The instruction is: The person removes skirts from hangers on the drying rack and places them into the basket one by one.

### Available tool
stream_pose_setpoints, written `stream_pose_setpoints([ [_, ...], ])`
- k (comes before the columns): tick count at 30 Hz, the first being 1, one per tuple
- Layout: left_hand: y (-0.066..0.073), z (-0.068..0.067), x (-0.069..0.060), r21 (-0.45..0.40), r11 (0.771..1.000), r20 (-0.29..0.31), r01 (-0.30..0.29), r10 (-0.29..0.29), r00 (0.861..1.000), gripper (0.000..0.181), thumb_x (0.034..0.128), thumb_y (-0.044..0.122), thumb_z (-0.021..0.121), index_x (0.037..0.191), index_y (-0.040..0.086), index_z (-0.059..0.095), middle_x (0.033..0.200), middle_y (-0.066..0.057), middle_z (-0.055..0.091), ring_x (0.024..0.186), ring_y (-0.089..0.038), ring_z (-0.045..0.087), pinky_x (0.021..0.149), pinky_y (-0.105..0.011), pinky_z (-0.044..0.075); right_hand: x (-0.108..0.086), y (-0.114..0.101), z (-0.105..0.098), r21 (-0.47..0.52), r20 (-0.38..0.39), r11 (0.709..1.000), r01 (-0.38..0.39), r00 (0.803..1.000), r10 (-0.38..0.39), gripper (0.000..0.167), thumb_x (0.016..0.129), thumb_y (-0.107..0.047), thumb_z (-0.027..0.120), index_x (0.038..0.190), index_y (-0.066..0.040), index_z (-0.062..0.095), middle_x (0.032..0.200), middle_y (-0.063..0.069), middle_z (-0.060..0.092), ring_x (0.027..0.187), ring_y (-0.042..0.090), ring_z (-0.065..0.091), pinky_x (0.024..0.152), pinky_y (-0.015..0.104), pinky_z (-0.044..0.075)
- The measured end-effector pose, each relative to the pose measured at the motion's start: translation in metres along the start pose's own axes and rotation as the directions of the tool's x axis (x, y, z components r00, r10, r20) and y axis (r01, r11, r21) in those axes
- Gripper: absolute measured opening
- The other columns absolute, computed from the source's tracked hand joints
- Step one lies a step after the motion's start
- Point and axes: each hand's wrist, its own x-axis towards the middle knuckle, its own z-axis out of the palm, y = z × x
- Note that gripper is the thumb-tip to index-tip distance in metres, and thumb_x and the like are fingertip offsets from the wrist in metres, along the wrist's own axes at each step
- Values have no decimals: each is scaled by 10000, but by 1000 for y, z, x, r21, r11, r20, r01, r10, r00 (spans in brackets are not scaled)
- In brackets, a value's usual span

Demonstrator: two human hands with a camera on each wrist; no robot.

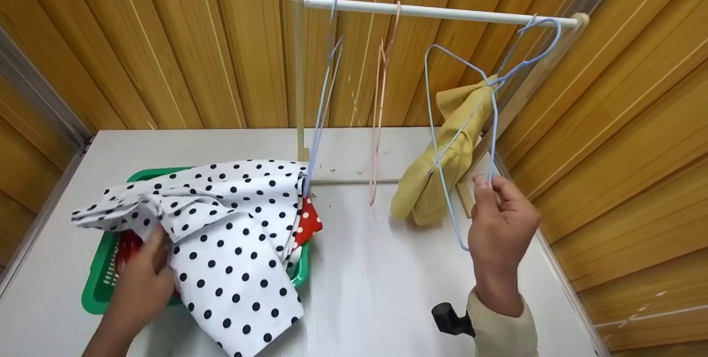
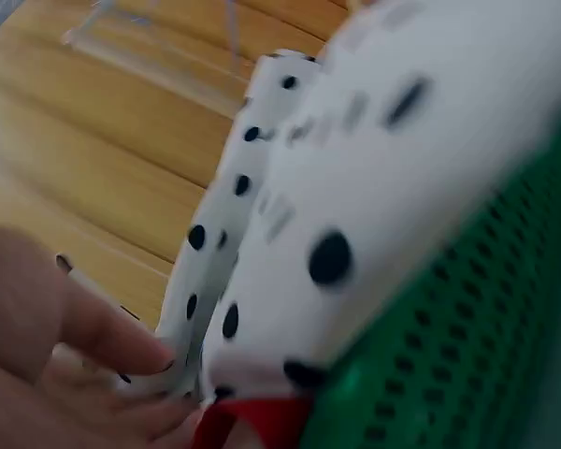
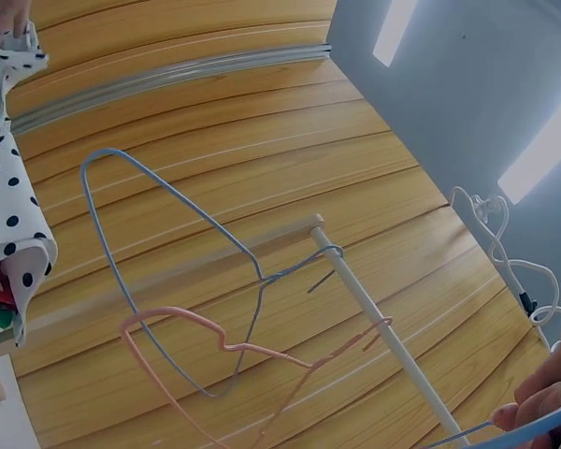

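Observation:
White cloth with black dots (image 1: 238,257) lies over the green basket (image 1: 97,290), one side raised by my left hand (image 1: 145,279), whose fingers pinch it. In the left wrist view the left hand (image 2: 84,346) is at the dotted cloth (image 2: 290,243), beside the basket's green wall (image 2: 430,346). My right hand (image 1: 502,224) grips the side of a blue hanger (image 1: 494,124), held off the rail with its hook near the rail's right end. At the right wrist view's edge, the right hand (image 3: 552,383) holds blue wire.
A white rail (image 1: 459,13) on wooden posts carries a blue hanger (image 1: 321,108), a pink hanger (image 1: 379,113) and a yellow garment (image 1: 442,174) hanging at the right. Red dotted cloth (image 1: 307,223) shows at the basket's right side. Wood-panelled walls (image 1: 249,41) stand behind and to the right.

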Motion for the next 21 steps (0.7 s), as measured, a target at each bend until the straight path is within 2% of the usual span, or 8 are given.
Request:
stream_pose_setpoints([
  [1, -3, 3, -9, 217, 973, 81, -72, 56, 995, 1092, 863, -184, 548, 1688, 260, -14, 1752, -207, 123, 1554, -452, 311, 1193, -571, 413, 0, 0, 0, -18, 7, 1000, 1, 1000, -1, 166, 982, 14, 622, 882, 7, 755, 499, -83, 428, 444, 19, 389, 430, 173, 281],
  [4, -10, 15, -24, 541, 773, 227, -330, 243, 943, 1165, 765, -74, 805, 1681, 292, 185, 1721, -221, 205, 1460, -493, 390, 1096, -626, 494, 0, 0, 0, -46, 18, 999, 15, 1000, -14, 166, 981, 10, 623, 879, 2, 754, 496, -89, 422, 448, 17, 390, 432, 176, 280],
  [6, -8, 24, -27, 638, 650, 257, -412, 324, 910, 1210, 704, 102, 932, 1647, 421, 244, 1741, -180, 170, 1458, -500, 394, 1049, -623, 520, 1, -1, 0, -41, 22, 999, 23, 1000, -22, 166, 980, 9, 623, 876, 1, 753, 493, -91, 418, 446, 16, 386, 432, 176, 276],
  [10, -1, 39, -21, 691, 444, 294, -571, 549, 783, 896, 715, 228, 949, 1479, 466, 548, 1724, -52, 314, 1517, -481, 383, 1011, -586, 564, 1, -2, 2, -37, 34, 999, 26, 999, -24, 170, 984, 6, 617, 861, 2, 735, 498, -91, 401, 450, 20, 367, 442, 189, 264],
  [12, 7, 39, -18, 661, 431, 303, -614, 595, 744, 627, 789, 234, 898, 1354, 400, 682, 1628, 10, 489, 1516, -433, 416, 1035, -587, 553, 1, -3, 2, -36, 40, 999, 23, 999, -21, 170, 987, 6, 614, 860, 8, 728, 503, -89, 393, 454, 21, 361, 449, 189, 267],
  [15, 27, 31, -14, 597, 494, 207, -632, 666, 716, 388, 862, 227, 842, 1239, 272, 760, 1467, -4, 654, 1452, -372, 520, 1021, -600, 553, 2, -4, 4, -65, 37, 998, 23, 999, -21, 163, 987, 1, 614, 879, 40, 729, 510, -94, 389, 463, 20, 363, 449, 179, 282],
  [19, 59, 13, 6, 581, 490, 29, -650, 785, 618, 280, 885, 213, 812, 1152, 133, 780, 1332, -81, 732, 1403, -374, 555, 1074, -677, 476, 6, -6, 5, -140, 25, 989, 50, 999, -46, 171, 981, -13, 627, 919, 100, 739, 510, -113, 384, 473, 9, 355, 455, 167, 275],
  [21, 73, 6, 25, 614, 479, 16, -627, 787, 617, 278, 918, 248, 778, 1151, 97, 782, 1348, -96, 720, 1443, -397, 499, 1129, -738, 380, 8, -7, 5, -178, 18, 982, 65, 998, -63, 172, 973, -16, 635, 927, 105, 747, 504, -125, 374, 467, -1, 336, 453, 166, 251],
])
